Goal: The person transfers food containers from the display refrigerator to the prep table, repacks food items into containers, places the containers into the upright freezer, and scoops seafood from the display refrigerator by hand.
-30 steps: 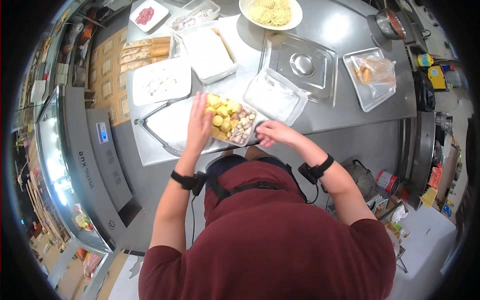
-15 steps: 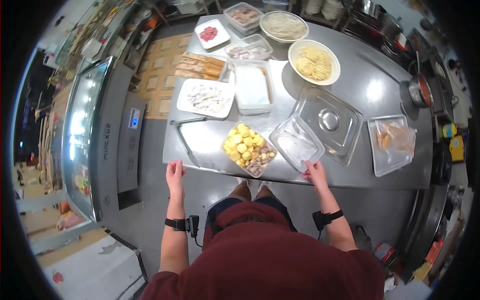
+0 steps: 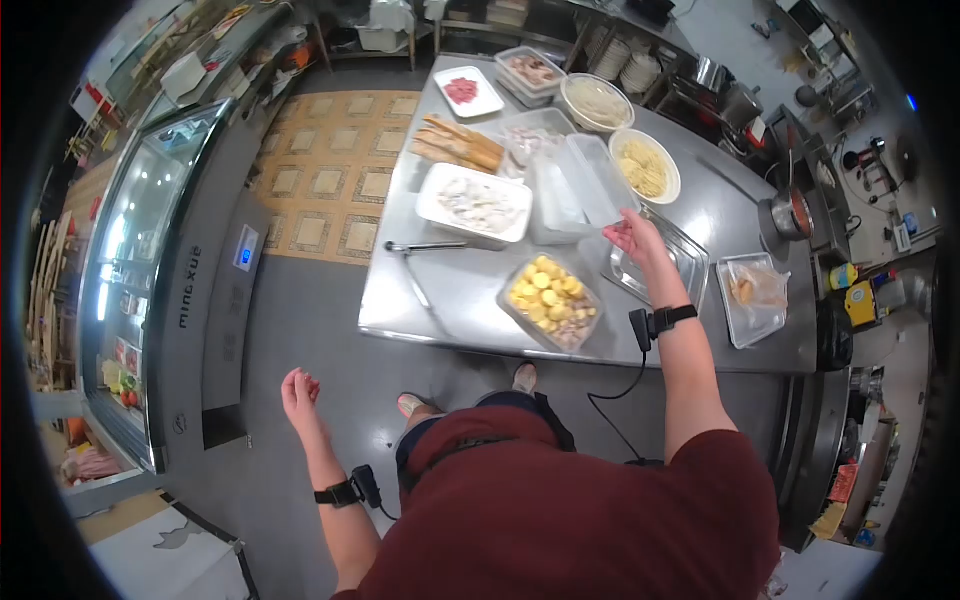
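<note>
My right hand (image 3: 637, 238) reaches over the steel table, its fingers closed on the near edge of a translucent plastic lid (image 3: 598, 180). That lid is tilted over a plastic container (image 3: 557, 210) with something white inside. Nearer me on the table is a clear tub (image 3: 552, 300) of yellow round pieces and small brownish pieces. My left hand (image 3: 301, 393) hangs off the table's left side above the floor, fingers curled, with nothing visible in it. Metal tongs (image 3: 425, 246) lie on the table, left of the clear tub.
Around the lid are a white tray of pale pieces (image 3: 475, 203), long brown items (image 3: 457, 145), a plate of red meat (image 3: 469, 92) and a bowl of noodles (image 3: 645, 167). A steel pan lid (image 3: 690, 272) and metal tray (image 3: 752, 318) sit rightward. A display fridge (image 3: 170, 290) stands left.
My right hand has carried the plastic lid away from the table's near edge to over the container. My left hand has moved left and back from the table. The view has shifted.
</note>
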{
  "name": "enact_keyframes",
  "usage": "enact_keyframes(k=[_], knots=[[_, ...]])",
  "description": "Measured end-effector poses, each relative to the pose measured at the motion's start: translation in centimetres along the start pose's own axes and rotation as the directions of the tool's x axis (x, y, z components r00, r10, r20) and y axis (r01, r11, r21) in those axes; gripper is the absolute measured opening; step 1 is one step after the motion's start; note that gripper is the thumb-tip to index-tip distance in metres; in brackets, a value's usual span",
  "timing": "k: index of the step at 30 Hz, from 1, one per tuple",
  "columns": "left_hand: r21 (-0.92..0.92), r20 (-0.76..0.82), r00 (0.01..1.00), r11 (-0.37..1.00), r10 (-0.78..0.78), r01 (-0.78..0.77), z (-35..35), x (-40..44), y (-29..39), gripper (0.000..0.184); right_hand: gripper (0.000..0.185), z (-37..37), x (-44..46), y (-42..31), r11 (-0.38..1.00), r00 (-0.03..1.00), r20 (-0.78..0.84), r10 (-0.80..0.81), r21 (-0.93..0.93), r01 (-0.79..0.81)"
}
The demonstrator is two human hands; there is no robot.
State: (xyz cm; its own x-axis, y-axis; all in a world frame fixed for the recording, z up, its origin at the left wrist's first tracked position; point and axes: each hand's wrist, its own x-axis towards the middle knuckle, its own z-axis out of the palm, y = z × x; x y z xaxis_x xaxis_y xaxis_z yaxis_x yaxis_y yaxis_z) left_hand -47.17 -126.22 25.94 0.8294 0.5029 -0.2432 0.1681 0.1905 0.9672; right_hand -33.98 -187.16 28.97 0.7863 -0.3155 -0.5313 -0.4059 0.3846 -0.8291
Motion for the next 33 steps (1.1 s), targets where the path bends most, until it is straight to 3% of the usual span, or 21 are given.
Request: enact_keyframes(k=[3,4,5,6,7,8,9,10,11,13,15,19,21,23,25,27,29,31,33], knots=[[0.032,-0.05,0.995,0.996,0.085,-0.083,-8.1,2.3,1.7,0.021,0.061,3.5,1.8,2.6,0.996,0.975,-0.209,-0.078,0.022,0.084],[0.017,-0.103,0.991,0.996,0.088,-0.087,-11.1,2.8,1.7,0.02,0.072,3.3,1.7,3.2,0.998,0.987,-0.154,-0.052,0.029,0.057],[0.035,-0.168,0.983,0.997,0.077,-0.072,-13.4,3.0,1.9,0.02,0.078,0.9,4.2,4.5,0.996,0.999,-0.035,-0.035,-0.086,0.032],[0.052,-0.253,0.965,0.997,0.076,-0.065,-15.3,3.6,2.2,0.019,0.073,1.9,4.0,4.9,0.986,0.997,-0.056,-0.05,-0.159,0.041],[0.071,-0.346,0.935,0.996,0.074,-0.052,-17.4,4.1,2.3,0.019,0.06,4.0,2.8,5.0,0.994,0.987,-0.125,-0.099,-0.062,0.092],[0.04,-0.374,0.924,0.997,0.074,-0.063,-19.6,4.8,2.0,0.018,0.053,2.3,5.9,5.3,0.999,0.999,-0.044,-0.006,-0.036,0.004],[0.0,-0.389,0.919,0.998,0.063,-0.069,-21.1,5.4,1.5,0.017,0.054,6.1,2.3,3.5,0.92,0.986,-0.139,-0.091,-0.39,0.03],[-0.022,-0.44,0.897,0.998,0.042,-0.057,-22.5,6.2,1.4,0.016,0.051,8.0,3.1,2.8,0.804,0.975,-0.193,-0.11,-0.595,-0.027],[-0.045,-0.471,0.882,0.998,0.017,-0.043,-23.9,6.9,1.3,0.015,0.051,10.7,2.5,1.5,0.653,0.999,-0.022,-0.049,-0.757,0.016],[-0.071,-0.525,0.85,0.997,-0.037,-0.001,-26.6,8.1,1.8,0.014,0.046,24.5,-6.2,-0.4,0.55,1.0,0.014,0.007,-0.835,0.007],[-0.091,-0.54,0.839,0.996,-0.067,0.021,-29.1,9.3,2.7,0.013,0.043,34.6,-11.3,-1.1,0.557,0.971,0.226,0.082,-0.818,0.143],[-0.164,-0.461,0.875,0.983,-0.146,0.078,-28.9,17.0,5.2,0.015,0.034,51.3,-12.2,0.2,0.567,0.787,0.565,0.247,-0.743,0.355],[-0.212,-0.447,0.878,0.974,-0.169,0.079,-29.0,22.4,5.9,0.013,0.03,59.9,-11.2,1.9,0.535,0.659,0.653,0.373,-0.732,0.422],[-0.219,-0.447,0.878,0.972,-0.174,0.082,-30.1,26.7,8.8,0.013,0.029,68.2,-9.0,4.3,0.517,0.581,0.662,0.473,-0.743,0.425],[-0.208,-0.448,0.879,0.975,-0.16,0.072,-32.7,29.8,11.0,0.014,0.029,76.4,-7.0,9.0,0.415,0.58,0.691,0.432,-0.723,0.553],[-0.207,-0.459,0.881,0.978,-0.116,0.021,-35.3,32.8,12.6,0.015,0.03,84.1,-7.3,13.9,0.311,0.445,0.759,0.475,-0.618,0.722],[-0.239,-0.552,0.829,0.969,-0.086,-0.058,-38.7,34.9,13.4,0.018,0.03,91.6,-7.5,18.5,0.291,0.214,0.691,0.691,-0.537,0.792],[-0.282,-0.649,0.752,0.954,-0.112,-0.101,-42.6,36.2,15.7,0.019,0.032,99.7,-11.1,22.4,0.374,0.107,0.612,0.784,-0.603,0.704],[-0.393,-0.689,0.688,0.915,-0.228,-0.09,-45.9,36.5,15.9,0.018,0.033,106.5,-13.6,26.8,0.332,0.043,0.56,0.827,-0.551,0.766]])
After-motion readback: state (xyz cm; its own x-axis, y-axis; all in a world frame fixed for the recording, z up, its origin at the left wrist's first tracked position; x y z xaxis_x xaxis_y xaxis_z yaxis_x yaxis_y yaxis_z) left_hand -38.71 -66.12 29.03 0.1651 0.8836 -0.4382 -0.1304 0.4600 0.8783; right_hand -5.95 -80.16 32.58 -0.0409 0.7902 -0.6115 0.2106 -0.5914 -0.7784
